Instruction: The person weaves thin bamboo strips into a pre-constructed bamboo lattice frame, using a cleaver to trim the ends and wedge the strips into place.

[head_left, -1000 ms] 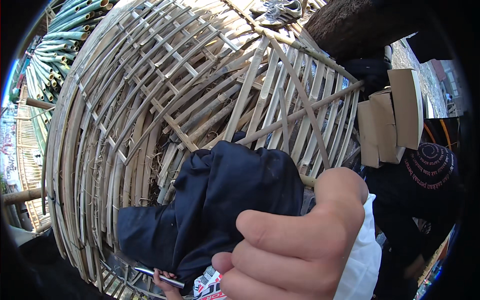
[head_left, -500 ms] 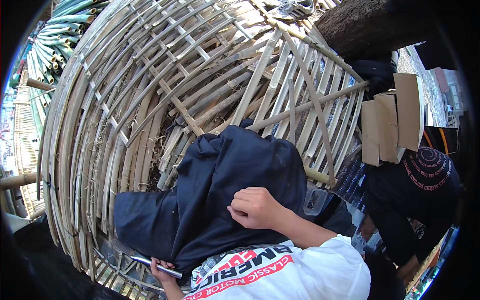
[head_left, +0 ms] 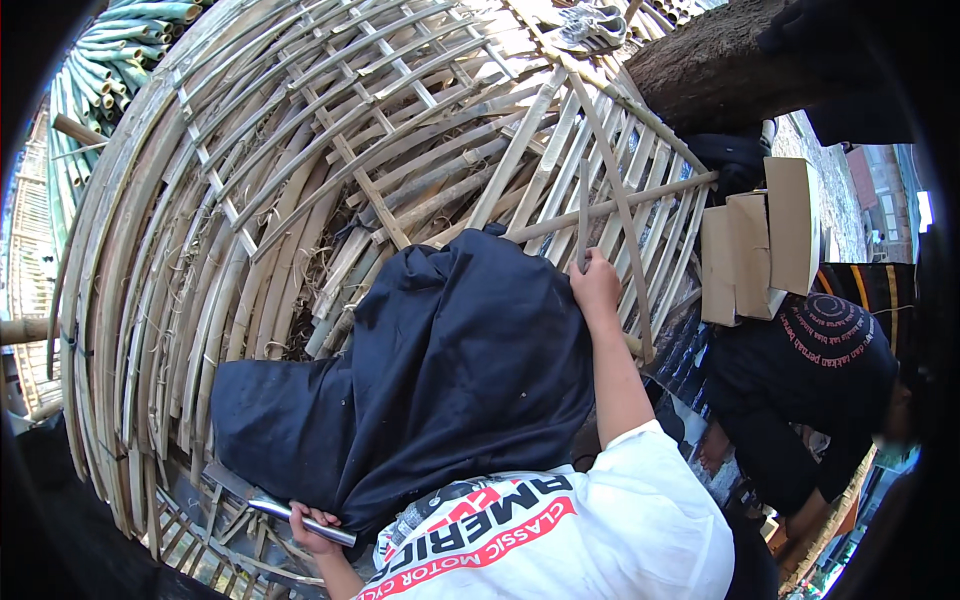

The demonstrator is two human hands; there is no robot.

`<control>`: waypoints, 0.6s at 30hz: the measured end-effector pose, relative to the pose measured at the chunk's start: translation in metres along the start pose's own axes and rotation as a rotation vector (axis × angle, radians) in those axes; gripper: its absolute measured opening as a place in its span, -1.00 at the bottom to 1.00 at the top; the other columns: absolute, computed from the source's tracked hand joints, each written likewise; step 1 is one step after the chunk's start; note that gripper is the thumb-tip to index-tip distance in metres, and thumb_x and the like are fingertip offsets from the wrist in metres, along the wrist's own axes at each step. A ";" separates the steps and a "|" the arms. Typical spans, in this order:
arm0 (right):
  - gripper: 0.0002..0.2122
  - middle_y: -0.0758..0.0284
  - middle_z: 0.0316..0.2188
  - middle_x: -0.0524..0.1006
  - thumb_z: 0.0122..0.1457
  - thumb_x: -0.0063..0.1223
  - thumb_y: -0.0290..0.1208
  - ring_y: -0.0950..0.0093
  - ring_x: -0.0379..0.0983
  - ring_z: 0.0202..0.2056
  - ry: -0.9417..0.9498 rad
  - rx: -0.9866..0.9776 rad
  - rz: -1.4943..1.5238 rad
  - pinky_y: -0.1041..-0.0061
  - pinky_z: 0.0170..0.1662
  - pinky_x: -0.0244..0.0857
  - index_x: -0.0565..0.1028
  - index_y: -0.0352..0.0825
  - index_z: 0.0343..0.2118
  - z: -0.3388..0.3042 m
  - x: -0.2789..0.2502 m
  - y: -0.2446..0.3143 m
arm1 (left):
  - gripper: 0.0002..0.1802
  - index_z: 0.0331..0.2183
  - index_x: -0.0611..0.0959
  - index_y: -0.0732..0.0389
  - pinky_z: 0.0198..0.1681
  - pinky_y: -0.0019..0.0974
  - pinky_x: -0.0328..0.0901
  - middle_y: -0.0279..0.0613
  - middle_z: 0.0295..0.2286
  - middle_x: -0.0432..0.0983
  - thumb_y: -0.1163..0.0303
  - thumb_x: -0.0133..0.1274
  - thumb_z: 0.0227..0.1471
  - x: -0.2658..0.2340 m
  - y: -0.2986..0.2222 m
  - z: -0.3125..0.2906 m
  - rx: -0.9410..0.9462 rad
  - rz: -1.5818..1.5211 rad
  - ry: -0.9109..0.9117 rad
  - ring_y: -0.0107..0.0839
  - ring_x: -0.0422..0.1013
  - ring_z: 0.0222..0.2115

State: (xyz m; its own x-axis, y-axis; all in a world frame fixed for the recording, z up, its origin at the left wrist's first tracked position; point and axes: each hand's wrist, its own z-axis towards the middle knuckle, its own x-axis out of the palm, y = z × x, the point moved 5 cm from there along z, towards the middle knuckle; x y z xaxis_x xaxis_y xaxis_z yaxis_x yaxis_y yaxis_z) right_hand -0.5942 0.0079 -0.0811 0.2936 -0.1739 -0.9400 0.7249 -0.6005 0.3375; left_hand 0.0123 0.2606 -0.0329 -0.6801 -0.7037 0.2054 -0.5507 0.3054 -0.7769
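Observation:
My left hand [head_left: 316, 528] is closed round a shiny silver tube-shaped handle [head_left: 272, 508] beside my left hip. A flat, dull blade [head_left: 230, 481] seems to extend from its far end, partly under dark cloth. Past my right knee, my right hand [head_left: 597, 288] has its fingers wrapped round the lower end of a narrow bamboo strip [head_left: 584, 212]. That strip stands out over a row of pale split-bamboo slats [head_left: 545, 160]. Dark blue cloth [head_left: 460, 350] covers my bent legs.
Long bamboo strips [head_left: 130, 280] and a lattice [head_left: 360, 90] spread ahead and left. A tree trunk [head_left: 700, 60], shoes [head_left: 593, 28] and an open cardboard box [head_left: 745, 255] lie beyond. At right crouches a person in black [head_left: 790, 400]. Green bamboo poles [head_left: 110, 70] are stacked far left.
My right hand has moved from above my lap, curled and apart from the slats, forward and right onto the narrow bamboo strip. The left hand keeps hold of the silver handle.

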 end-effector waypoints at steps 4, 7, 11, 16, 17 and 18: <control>-0.75 0.21 -0.52 0.57 0.10 0.14 -0.34 0.36 0.55 -0.45 -0.200 -0.075 0.257 0.39 -0.32 0.39 0.56 -0.37 -0.21 0.009 -0.031 0.001 | -0.71 -0.41 0.34 0.09 -0.74 -0.30 0.40 -0.26 -0.80 0.31 0.09 -0.18 0.20 0.001 0.000 0.000 -0.021 -0.019 0.041 -0.33 0.42 -0.78; -0.74 0.22 -0.52 0.56 0.19 0.03 -0.43 0.47 0.50 -0.47 -0.166 -0.198 0.379 0.47 -0.34 0.37 0.52 -0.45 -0.11 0.018 -0.067 0.026 | -0.71 -0.41 0.34 0.10 -0.73 -0.29 0.41 -0.24 -0.79 0.32 0.10 -0.19 0.21 -0.004 0.002 0.001 -0.009 -0.030 0.057 -0.31 0.42 -0.78; -0.74 0.38 -0.47 0.52 0.27 -0.06 -0.47 0.65 0.41 -0.43 -0.003 -0.291 0.692 0.62 -0.32 0.33 0.51 -0.45 -0.05 0.017 -0.107 0.083 | -0.72 -0.39 0.34 0.12 -0.73 -0.27 0.42 -0.22 -0.79 0.34 0.12 -0.21 0.22 -0.007 0.004 0.002 -0.004 -0.079 0.103 -0.28 0.43 -0.78; -0.76 0.40 -0.42 0.54 0.25 0.00 -0.48 0.68 0.42 -0.38 0.112 -0.376 0.877 0.67 -0.27 0.33 0.52 -0.46 -0.07 0.004 -0.146 0.126 | -0.73 -0.38 0.35 0.12 -0.73 -0.24 0.42 -0.20 -0.79 0.35 0.13 -0.21 0.21 -0.009 0.008 0.003 0.017 -0.122 0.163 -0.25 0.44 -0.77; -0.76 0.40 -0.42 0.54 0.25 0.02 -0.48 0.68 0.43 -0.38 0.117 -0.393 0.877 0.67 -0.26 0.33 0.52 -0.46 -0.07 0.000 -0.151 0.133 | -0.73 -0.38 0.35 0.12 -0.72 -0.24 0.43 -0.19 -0.79 0.36 0.13 -0.21 0.21 -0.009 0.010 0.003 0.013 -0.130 0.168 -0.25 0.44 -0.78; -0.76 0.38 -0.41 0.56 0.22 0.05 -0.49 0.68 0.44 -0.37 0.131 -0.377 0.887 0.68 -0.25 0.34 0.52 -0.45 -0.07 -0.004 -0.156 0.139 | -0.72 -0.38 0.35 0.12 -0.72 -0.24 0.43 -0.18 -0.79 0.36 0.12 -0.21 0.21 -0.010 0.011 0.004 0.009 -0.139 0.173 -0.24 0.44 -0.78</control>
State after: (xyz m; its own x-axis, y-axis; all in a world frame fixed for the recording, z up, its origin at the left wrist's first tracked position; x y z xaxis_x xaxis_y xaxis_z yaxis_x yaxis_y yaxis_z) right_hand -0.5372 -0.0456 0.1126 0.8798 -0.3409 -0.3312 0.3524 0.0001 0.9359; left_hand 0.0146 0.2685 -0.0458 -0.6714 -0.6180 0.4090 -0.6409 0.2071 -0.7391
